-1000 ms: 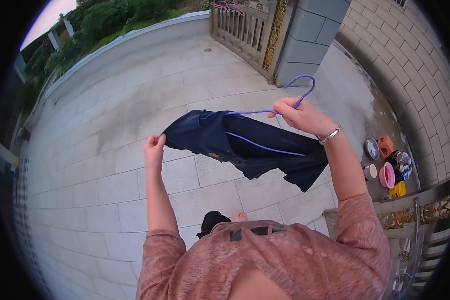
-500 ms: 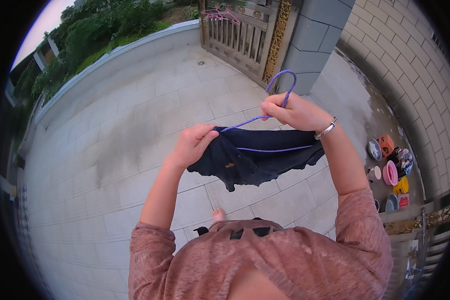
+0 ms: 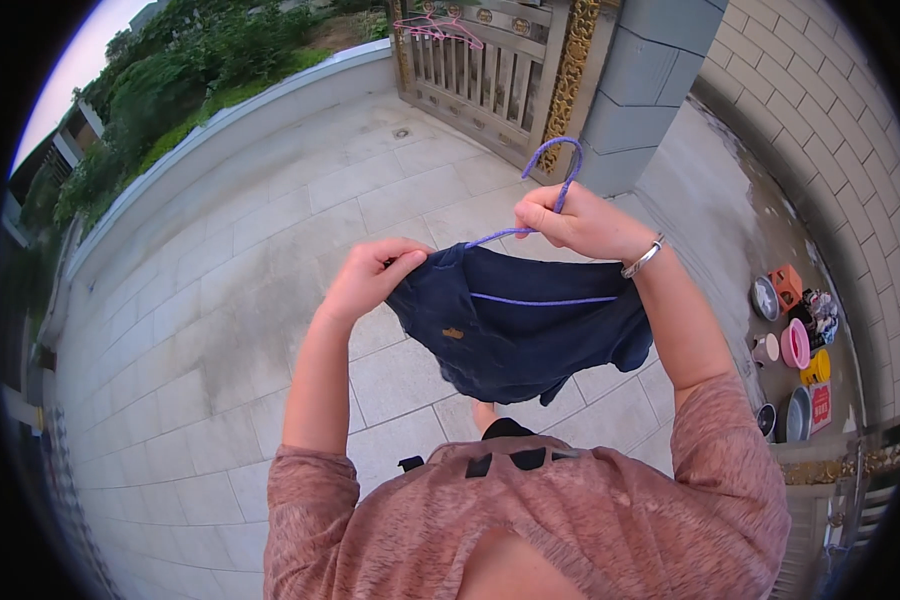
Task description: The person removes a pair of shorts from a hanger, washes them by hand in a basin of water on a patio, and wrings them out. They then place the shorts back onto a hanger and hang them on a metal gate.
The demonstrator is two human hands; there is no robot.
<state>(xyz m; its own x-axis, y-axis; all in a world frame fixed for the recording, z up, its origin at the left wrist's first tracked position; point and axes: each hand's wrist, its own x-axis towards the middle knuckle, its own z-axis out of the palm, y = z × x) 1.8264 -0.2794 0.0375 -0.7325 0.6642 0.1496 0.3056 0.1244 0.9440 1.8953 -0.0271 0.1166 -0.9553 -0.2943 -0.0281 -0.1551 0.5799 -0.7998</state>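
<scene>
A dark navy garment [image 3: 530, 345] hangs between my hands, with a small orange-brown mark on its front at the left. Part of a purple clothes hanger [image 3: 495, 236] lies inside its opening; the lower bar shows across the dark cloth, and the hook rises above. My left hand [image 3: 375, 275] pinches the garment's upper left edge between thumb and fingers. With my right hand [image 3: 575, 222], a bangle at its wrist, I grip the hanger just below the hook. The hanger's left shoulder is covered by cloth, and its right end is hidden behind my wrist and the garment.
Pink hangers [image 3: 438, 32] hang on a metal gate [image 3: 480, 75] ahead, beside a grey pillar [image 3: 650, 90]. At the right, basins [image 3: 796, 343], a yellow bucket [image 3: 816, 367] and an orange stool [image 3: 786, 287] stand by a brick wall [image 3: 820, 130]. Pale paving [image 3: 220, 300] spreads leftward.
The cloth at the left has slid farther along the hanger's shoulder, covering more of it. The garment hangs lower and fuller. A foot has shifted beneath it.
</scene>
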